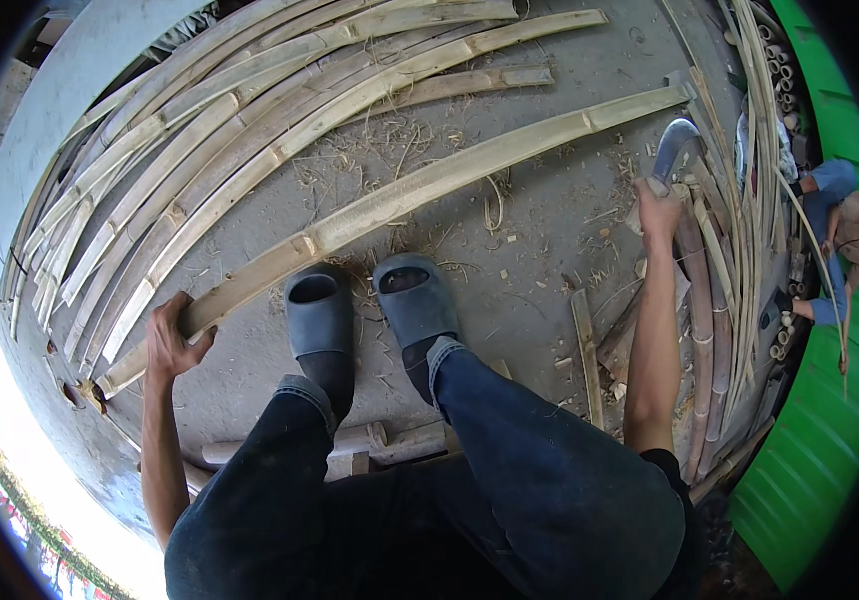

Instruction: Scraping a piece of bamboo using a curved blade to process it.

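Pale, long split-bamboo strip (429,187), slanting across the grey floor (529,350); left hand (174,338) closed around it near its lower-left end. Curved-blade metal knife (673,148), clenched in the right hand (657,210). Similar bamboo strips (276,155), side by side at upper left.
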A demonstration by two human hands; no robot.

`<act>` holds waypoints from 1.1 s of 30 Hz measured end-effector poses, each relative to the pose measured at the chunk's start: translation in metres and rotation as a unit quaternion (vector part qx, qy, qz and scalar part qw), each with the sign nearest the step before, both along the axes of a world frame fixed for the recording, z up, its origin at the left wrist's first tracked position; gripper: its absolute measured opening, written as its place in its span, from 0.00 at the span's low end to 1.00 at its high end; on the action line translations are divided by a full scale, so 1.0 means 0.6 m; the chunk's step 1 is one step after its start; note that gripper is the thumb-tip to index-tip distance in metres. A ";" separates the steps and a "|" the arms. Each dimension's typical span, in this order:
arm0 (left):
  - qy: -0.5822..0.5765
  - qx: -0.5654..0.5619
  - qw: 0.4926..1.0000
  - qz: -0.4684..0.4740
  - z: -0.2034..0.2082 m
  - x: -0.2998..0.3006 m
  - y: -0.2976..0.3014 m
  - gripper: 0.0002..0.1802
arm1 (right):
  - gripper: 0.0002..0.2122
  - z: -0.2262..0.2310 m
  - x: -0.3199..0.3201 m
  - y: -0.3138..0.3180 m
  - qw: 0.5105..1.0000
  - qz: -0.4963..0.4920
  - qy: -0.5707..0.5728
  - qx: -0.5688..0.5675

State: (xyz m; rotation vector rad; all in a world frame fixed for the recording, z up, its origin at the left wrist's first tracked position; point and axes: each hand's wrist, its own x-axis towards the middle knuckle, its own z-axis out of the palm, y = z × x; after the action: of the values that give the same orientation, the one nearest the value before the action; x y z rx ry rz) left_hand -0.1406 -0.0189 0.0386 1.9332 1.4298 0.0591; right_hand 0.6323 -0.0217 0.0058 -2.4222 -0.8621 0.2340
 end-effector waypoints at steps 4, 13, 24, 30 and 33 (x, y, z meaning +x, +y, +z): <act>0.116 0.251 0.961 0.010 -0.025 -0.012 -0.015 0.21 | 0.22 0.003 -0.050 -0.002 0.987 0.125 0.085 -0.052; 0.185 0.284 0.934 -0.113 -0.031 -0.005 -0.024 0.17 | 0.19 0.000 0.010 0.085 0.975 0.113 0.137 -0.131; 0.186 0.199 0.955 -0.116 -0.064 -0.005 -0.069 0.19 | 0.22 -0.010 -0.214 0.055 0.944 0.280 -0.003 -0.172; 0.167 0.210 0.957 -0.113 -0.074 0.012 -0.077 0.20 | 0.21 -0.009 -0.114 0.083 0.975 0.158 -0.050 -0.150; 0.193 0.221 0.951 -0.098 -0.075 0.013 -0.083 0.20 | 0.23 -0.044 -0.272 0.005 0.942 0.308 -0.040 -0.127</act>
State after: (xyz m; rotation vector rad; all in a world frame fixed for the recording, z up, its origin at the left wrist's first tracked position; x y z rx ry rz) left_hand -0.1327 -0.0686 -0.0065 2.5590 1.5575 -0.1087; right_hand 0.4691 -0.0185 -0.0204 -2.3247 -1.7077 0.5054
